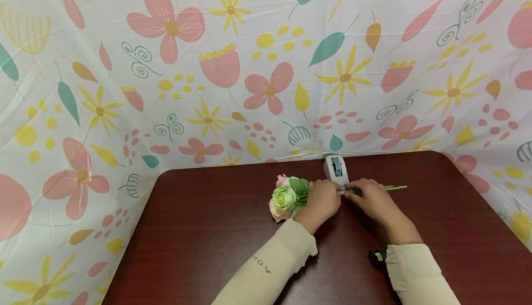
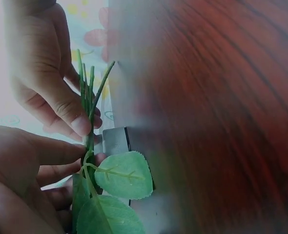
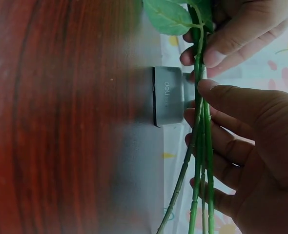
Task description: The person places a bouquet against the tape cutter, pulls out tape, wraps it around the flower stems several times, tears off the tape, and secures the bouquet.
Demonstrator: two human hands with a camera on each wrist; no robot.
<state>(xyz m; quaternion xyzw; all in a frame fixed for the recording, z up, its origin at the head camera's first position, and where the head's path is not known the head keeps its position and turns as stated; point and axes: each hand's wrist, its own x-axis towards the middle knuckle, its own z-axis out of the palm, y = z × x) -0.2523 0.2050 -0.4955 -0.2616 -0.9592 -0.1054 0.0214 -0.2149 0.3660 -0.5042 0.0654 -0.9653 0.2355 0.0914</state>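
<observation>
A bunch of artificial flowers lies across the back part of the table, its pink, peach and pale green blooms toward the left. My left hand pinches the green stems just below the leaves, thumb on one side and fingers on the other. Close beside it, my right hand pinches the same stems between thumb and fingers, and the loose stem ends spread out beyond it. A grey-white tape dispenser marked "deli" stands right behind the stems, its front end close to both hands' fingertips.
The dark red-brown wooden table has its back edge just behind the dispenser. A white cloth printed with flowers and leaves hangs behind and at the sides. A small black device sits by the right sleeve's cuff.
</observation>
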